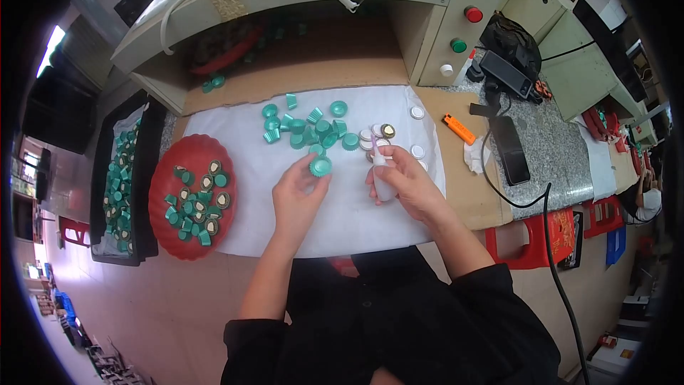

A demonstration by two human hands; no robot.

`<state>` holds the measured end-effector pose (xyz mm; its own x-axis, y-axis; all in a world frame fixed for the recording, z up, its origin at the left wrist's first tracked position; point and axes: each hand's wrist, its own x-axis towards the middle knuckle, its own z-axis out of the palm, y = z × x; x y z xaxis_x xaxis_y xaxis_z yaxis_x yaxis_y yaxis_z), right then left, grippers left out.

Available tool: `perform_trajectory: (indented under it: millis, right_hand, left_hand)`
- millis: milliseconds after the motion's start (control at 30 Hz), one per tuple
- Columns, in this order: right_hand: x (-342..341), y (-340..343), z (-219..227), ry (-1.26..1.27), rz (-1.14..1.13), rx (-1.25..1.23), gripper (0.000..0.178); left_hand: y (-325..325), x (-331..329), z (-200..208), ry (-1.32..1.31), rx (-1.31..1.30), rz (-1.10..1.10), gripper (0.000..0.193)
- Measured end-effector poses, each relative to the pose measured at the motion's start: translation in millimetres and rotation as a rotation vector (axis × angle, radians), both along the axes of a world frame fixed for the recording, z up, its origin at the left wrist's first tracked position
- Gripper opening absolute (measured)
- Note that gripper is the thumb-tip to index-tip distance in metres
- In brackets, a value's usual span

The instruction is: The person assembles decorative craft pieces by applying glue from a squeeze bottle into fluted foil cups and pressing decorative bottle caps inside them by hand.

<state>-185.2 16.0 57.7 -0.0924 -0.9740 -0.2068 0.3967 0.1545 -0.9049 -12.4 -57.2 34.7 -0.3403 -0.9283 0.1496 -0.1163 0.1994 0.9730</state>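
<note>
- head view: the person is sitting at the bench with both forearms coming up from the lower edge over a white cloth (342, 221).
- the left hand (299, 196) is pinching a green cap (320, 166) between thumb and fingertips, open side facing up, just above the cloth and right below the loose pile of green caps (310, 128).
- the right hand (406, 182) is curled tight around a small white bottle (382, 184), nozzle pointing up toward the cap; it is sitting close beside the held cap, not touching it as far as i can tell.
- a cluster of silvery round liners (377, 135) is lying just beyond the right hand, a few more strung along the cloth's right edge.
- a red tray (165, 171) to the left is holding finished-looking caps with pale insides, and a black bin (146, 164) further left is holding more green ones.
- an orange lighter (459, 128), a black phone-like slab (511, 150) and a cable are lying on the speckled counter to the right.
- what could go wrong, to my eye: the cap is being held only at its rim, so a squeeze of the bottle or a nudge from the nozzle could flip it out of the pinch into the pile.
- the bottle is being held over the cloth, so a drip missing the cap could soil it or stick nearby liners together.
</note>
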Motion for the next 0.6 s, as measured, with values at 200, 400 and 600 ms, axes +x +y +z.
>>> perform_trajectory:
  millis: [200, 400, 600]
  right_hand:
    - [0.2, 26.4, -5.0, -0.081, -0.062, 0.045, 0.026]
    - [1.8, 32.1, -2.1, -0.02, -0.122, 0.003, 0.027]
    - [4.9, 32.6, -3.0, -0.049, -0.292, -0.104, 0.029]
  left_hand:
    - [43.5, 6.3, -6.6, 0.482, 0.51, -0.166, 0.036]
    - [44.4, 11.9, -8.6, 0.76, 0.849, -0.2, 0.027]
    - [40.4, 4.8, -16.8, 0.832, 0.918, -0.235, 0.03]
